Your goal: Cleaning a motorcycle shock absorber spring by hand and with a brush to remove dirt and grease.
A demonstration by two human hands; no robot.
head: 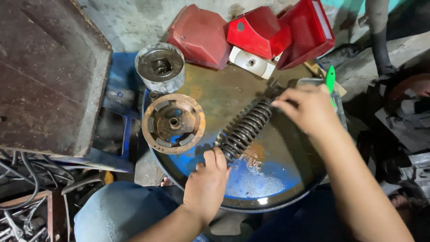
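Repair workshop, oily drum top (233, 89), rusty parts, red covers (201, 36)

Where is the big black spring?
The black spring lies slantwise mid-view on the blue drum top, between the left hand and right hand, beside the rusty round disc.

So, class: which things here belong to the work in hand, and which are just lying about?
In hand:
coil spring shock absorber
left hand
right hand
blue drum top

Lying about:
rusty round hub
grey metal tin
red lamp covers
green-handled tool

Left hand (207, 181) and right hand (309, 109) both gripping.
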